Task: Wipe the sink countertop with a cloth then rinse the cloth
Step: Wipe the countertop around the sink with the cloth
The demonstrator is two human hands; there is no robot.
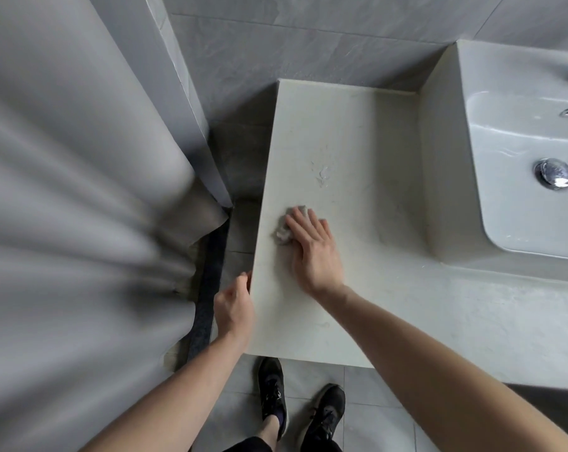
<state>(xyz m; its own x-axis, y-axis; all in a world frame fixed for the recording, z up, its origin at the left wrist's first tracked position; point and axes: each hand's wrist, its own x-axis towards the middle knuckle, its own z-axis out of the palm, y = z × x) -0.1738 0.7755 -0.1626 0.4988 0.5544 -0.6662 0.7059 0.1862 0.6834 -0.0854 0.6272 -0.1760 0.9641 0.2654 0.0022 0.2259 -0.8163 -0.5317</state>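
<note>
Right hand (312, 246) lies flat, fingers straight and together, pressing a small crumpled grey-white cloth (284, 231) onto the pale cream stone table (341, 141); the grip is a flat palm press, nothing curled round the cloth. Cloth sits under and just left of the fingertips, close to the table's left edge, about halfway along its depth. Left hand (233, 306) holds the table's left edge near the front corner, fingers curled over the rim, seemingly as a brace.

Key relation: a patch of water droplets (321, 172) lies on the table straight ahead of the cloth, further from the person, near but not touching it. The right hand's long axis points roughly that way, so a forward push would likely carry the cloth over it. Right hand is the nearer one.

White ceramic basin (520, 141) with chrome drain plug (554, 173) sits to the right, well apart from the cloth. Wiping looks underway; rinsing not yet done.

Grey shower curtain (64, 190) hangs at left.
</note>
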